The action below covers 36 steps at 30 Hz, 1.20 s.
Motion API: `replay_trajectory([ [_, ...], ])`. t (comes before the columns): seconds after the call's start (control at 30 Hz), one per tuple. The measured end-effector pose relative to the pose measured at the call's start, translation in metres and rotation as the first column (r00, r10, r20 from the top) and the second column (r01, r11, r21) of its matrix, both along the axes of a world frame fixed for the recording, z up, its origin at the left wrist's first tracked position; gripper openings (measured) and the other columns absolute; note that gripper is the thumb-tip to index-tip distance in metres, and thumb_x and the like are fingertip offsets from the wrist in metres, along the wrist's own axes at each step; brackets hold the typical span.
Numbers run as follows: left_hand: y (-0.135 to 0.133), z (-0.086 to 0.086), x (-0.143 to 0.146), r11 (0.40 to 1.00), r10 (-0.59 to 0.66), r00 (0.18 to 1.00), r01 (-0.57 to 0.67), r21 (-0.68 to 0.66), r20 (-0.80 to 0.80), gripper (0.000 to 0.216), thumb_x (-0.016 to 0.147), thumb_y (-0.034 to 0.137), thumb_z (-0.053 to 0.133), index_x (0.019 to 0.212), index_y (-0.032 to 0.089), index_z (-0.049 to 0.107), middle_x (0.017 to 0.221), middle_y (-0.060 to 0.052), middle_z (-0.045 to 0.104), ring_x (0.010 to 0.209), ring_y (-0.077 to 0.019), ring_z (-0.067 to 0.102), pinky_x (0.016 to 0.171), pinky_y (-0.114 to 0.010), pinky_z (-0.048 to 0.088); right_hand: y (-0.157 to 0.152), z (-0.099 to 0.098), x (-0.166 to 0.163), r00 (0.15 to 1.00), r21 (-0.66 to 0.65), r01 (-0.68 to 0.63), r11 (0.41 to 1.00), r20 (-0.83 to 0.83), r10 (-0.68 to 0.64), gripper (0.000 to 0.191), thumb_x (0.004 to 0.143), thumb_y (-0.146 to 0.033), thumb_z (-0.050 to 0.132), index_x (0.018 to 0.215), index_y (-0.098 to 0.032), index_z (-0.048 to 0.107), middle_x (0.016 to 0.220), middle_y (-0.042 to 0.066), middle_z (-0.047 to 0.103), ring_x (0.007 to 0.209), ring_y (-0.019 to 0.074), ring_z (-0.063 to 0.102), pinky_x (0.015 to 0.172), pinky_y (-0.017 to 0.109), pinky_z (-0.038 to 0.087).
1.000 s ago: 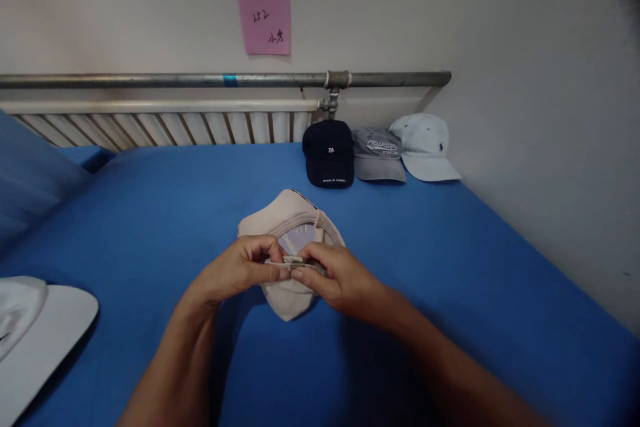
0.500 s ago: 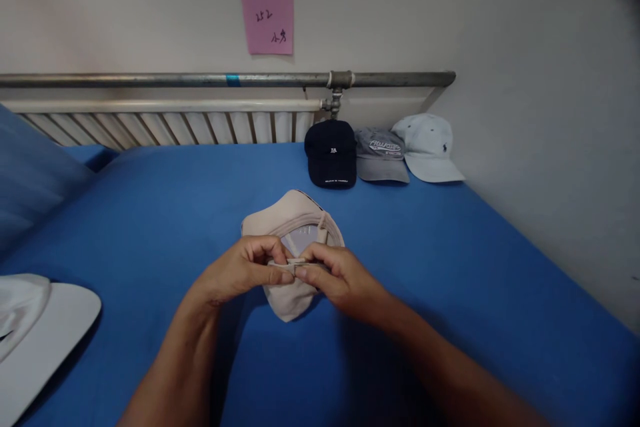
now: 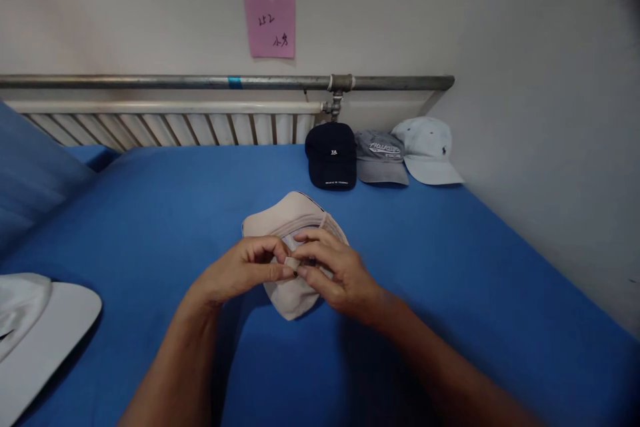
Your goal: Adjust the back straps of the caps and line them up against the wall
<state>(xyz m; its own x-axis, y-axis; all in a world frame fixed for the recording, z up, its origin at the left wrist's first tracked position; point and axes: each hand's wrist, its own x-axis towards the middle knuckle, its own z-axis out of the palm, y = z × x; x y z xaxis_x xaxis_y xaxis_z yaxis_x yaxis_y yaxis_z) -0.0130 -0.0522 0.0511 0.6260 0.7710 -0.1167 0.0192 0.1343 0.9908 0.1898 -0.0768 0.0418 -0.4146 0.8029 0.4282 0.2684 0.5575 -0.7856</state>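
A pale pink baseball cap [image 3: 290, 213] lies upside down on the blue surface, its brim pointing away and to the left and its inside partly showing. Between my hands is the cap's back strap [image 3: 292, 263], with a small dark spot at its lower edge. My left hand [image 3: 250, 263] pinches the strap between thumb and forefinger. From the other side, my right hand [image 3: 335, 270] has thumb and fingers closed on the strap, right against the left fingertips. The fingers cover most of the strap and its fastening.
Along the back edge stand a navy cap [image 3: 331, 157], a grey cap [image 3: 381, 159] and a pale cap [image 3: 427, 150]. A white cap [image 3: 60, 333] lies at the left front. Behind the blue surface [image 3: 165, 213] run a metal pipe [image 3: 165, 82] and a radiator [image 3: 200, 128]. A pink note [image 3: 270, 27] hangs on the wall.
My right hand has shifted its grip, its fingers now raised and spread a little more over the strap. My left hand stays in place. The view has tilted slightly.
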Motion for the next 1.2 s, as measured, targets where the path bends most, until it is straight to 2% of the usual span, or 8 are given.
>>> replay_trajectory([
  [0.17, -0.001, 0.002, 0.000, 0.998, -0.056, 0.997, 0.057, 0.033, -0.044, 0.013, 0.077, 0.024, 0.070, 0.083, 0.017, 0.060, 0.082, 0.001, 0.060, 0.076, -0.0103, 0.054, 0.067, -0.022, 0.042, 0.000, 0.004, 0.001, 0.993, -0.220, -0.077, 0.972, -0.105, 0.055, 0.001, 0.082, -0.020, 0.063, 0.081, -0.021, 0.063, 0.116, 0.006, 0.060, 0.109, 0.0201, 0.058, 0.094, 0.038, 0.044],
  [0.23, 0.000, 0.004, -0.002, 0.994, -0.085, 0.992, 0.091, 0.058, -0.096, 0.028, 0.074, 0.021, 0.072, 0.099, 0.021, 0.061, 0.095, -0.001, 0.061, 0.084, -0.0132, 0.056, 0.070, -0.024, 0.043, 0.002, 0.005, 0.004, 0.986, -0.293, -0.105, 0.950, -0.154, 0.061, 0.005, 0.082, -0.020, 0.063, 0.078, -0.020, 0.062, 0.121, 0.006, 0.059, 0.113, 0.0203, 0.056, 0.097, 0.039, 0.042],
  [0.3, 0.001, 0.005, -0.004, 0.988, -0.077, 0.970, 0.105, 0.110, -0.231, 0.039, 0.072, 0.021, 0.072, 0.109, 0.023, 0.059, 0.094, -0.001, 0.061, 0.080, -0.0139, 0.056, 0.066, -0.024, 0.043, 0.004, 0.005, 0.006, 0.981, -0.328, -0.120, 0.937, -0.184, 0.061, 0.005, 0.082, -0.020, 0.064, 0.077, -0.020, 0.062, 0.125, 0.006, 0.058, 0.119, 0.0207, 0.053, 0.099, 0.040, 0.040],
  [0.43, 0.004, 0.002, -0.006, 0.979, -0.134, 0.891, 0.186, 0.078, -0.433, 0.018, 0.073, 0.024, 0.068, 0.088, 0.017, 0.061, 0.072, 0.003, 0.055, 0.063, -0.0110, 0.048, 0.056, -0.022, 0.037, 0.005, 0.004, 0.008, 0.974, -0.417, -0.168, 0.893, -0.208, 0.086, 0.005, 0.080, -0.021, 0.066, 0.076, -0.019, 0.064, 0.122, 0.006, 0.059, 0.113, 0.0197, 0.055, 0.094, 0.038, 0.042],
  [0.5, 0.005, -0.002, -0.004, 0.980, -0.167, 0.908, 0.196, 0.038, -0.384, 0.013, 0.071, 0.022, 0.066, 0.080, 0.016, 0.058, 0.072, 0.003, 0.054, 0.062, -0.0107, 0.047, 0.056, -0.022, 0.036, 0.005, 0.004, 0.008, 0.962, -0.470, -0.218, 0.855, -0.251, 0.107, 0.005, 0.079, -0.022, 0.067, 0.076, -0.019, 0.064, 0.118, 0.006, 0.061, 0.103, 0.0179, 0.058, 0.086, 0.034, 0.046],
  [0.6, 0.006, -0.009, 0.000, 0.995, -0.099, 0.965, 0.103, 0.001, -0.244, 0.012, 0.070, 0.018, 0.064, 0.077, 0.017, 0.054, 0.069, 0.004, 0.050, 0.060, -0.0096, 0.045, 0.054, -0.022, 0.033, 0.005, 0.002, 0.006, 0.941, -0.498, -0.268, 0.825, -0.319, 0.114, 0.005, 0.078, -0.021, 0.067, 0.075, -0.018, 0.063, 0.115, 0.005, 0.061, 0.099, 0.0164, 0.059, 0.081, 0.031, 0.046],
  [0.9, 0.005, -0.007, 0.010, 0.993, -0.019, 0.997, 0.009, -0.120, -0.079, 0.018, 0.065, 0.008, 0.059, 0.081, 0.016, 0.055, 0.075, 0.002, 0.052, 0.065, -0.0091, 0.046, 0.055, -0.021, 0.034, 0.007, -0.002, 0.005, 0.916, -0.485, -0.297, 0.823, -0.389, 0.101, 0.008, 0.079, -0.023, 0.067, 0.075, -0.018, 0.063, 0.115, 0.005, 0.061, 0.106, 0.0174, 0.057, 0.089, 0.034, 0.043],
  [1.2, 0.004, -0.002, 0.009, 0.950, 0.152, 0.975, -0.099, -0.298, 0.161, 0.023, 0.064, 0.011, 0.075, 0.084, 0.014, 0.064, 0.074, -0.001, 0.067, 0.064, -0.0092, 0.060, 0.060, -0.019, 0.045, 0.009, -0.005, 0.010, 0.926, -0.436, -0.251, 0.864, -0.369, 0.083, 0.009, 0.081, -0.023, 0.065, 0.072, -0.019, 0.064, 0.119, 0.004, 0.060, 0.109, 0.0185, 0.056, 0.094, 0.038, 0.042],
])
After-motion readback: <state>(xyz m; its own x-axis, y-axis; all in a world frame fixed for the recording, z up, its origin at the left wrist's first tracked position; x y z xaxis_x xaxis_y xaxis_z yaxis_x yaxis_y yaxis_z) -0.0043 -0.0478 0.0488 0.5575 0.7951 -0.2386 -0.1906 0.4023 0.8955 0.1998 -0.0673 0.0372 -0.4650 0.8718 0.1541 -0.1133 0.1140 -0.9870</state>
